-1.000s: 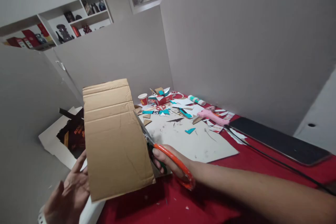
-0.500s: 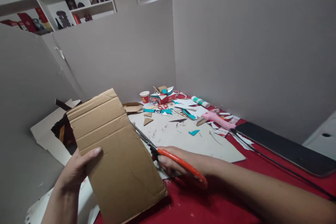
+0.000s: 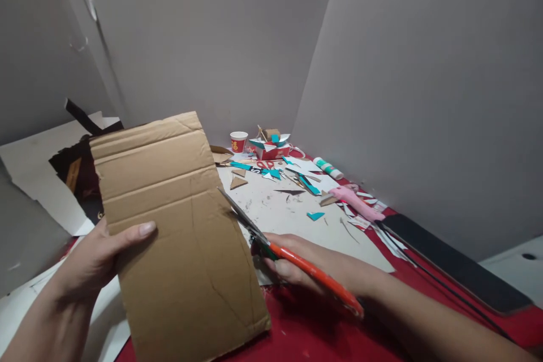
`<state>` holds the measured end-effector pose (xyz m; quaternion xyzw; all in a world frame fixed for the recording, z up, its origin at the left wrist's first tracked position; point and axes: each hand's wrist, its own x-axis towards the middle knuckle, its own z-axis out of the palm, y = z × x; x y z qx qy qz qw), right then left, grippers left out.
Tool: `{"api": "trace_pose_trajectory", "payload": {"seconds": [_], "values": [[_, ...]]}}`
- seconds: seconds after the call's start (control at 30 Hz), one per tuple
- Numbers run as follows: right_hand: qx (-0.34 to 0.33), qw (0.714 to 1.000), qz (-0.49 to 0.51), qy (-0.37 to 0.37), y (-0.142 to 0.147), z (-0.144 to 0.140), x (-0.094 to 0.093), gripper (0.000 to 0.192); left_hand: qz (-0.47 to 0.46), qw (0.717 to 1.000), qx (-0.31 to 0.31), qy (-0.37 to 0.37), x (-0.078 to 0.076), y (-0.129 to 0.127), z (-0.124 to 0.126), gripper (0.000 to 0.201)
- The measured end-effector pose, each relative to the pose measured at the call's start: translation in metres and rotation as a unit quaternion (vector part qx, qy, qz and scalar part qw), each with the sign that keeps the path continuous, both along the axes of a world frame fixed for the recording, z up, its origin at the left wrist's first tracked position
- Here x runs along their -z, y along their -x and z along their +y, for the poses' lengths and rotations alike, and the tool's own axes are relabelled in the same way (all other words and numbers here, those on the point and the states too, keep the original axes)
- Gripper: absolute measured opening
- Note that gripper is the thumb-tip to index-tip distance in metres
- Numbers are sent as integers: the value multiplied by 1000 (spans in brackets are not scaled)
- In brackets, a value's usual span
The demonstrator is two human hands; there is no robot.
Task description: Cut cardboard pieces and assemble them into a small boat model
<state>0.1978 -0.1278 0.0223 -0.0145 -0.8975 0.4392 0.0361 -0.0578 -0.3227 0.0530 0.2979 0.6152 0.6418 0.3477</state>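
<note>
Gripping the creased brown cardboard sheet (image 3: 178,232) in my left hand (image 3: 99,254), my right hand (image 3: 305,263) holds orange-handled scissors (image 3: 292,257) at its edge.

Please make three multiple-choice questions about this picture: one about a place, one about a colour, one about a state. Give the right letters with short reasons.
1. Where does the small paper cup stand?
A. at the far end of the table
B. in the left hand
C. on the dark slab

2. What colour are the scissors' handles?
A. blue
B. orange
C. white

3. How is the cardboard sheet held?
A. flat under the scraps
B. rolled into a tube
C. up off the table, thumb on its face

Answers: 1 A, the paper cup stands at the table's far end by the wall. 2 B, the scissors in the right hand are orange. 3 C, the left hand grips the cardboard sheet at its left edge.
</note>
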Motion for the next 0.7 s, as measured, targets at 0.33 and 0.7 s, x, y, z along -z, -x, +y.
{"api": "trace_pose_trajectory", "payload": {"seconds": [0.33, 0.7], "values": [[29, 999, -15, -28, -2, -2, 2, 57, -13, 1000, 28, -2, 6, 4, -3, 92], [14, 999, -32, -12, -3, -4, 0, 59, 1, 1000, 21, -7, 5, 4, -3, 94]]}}
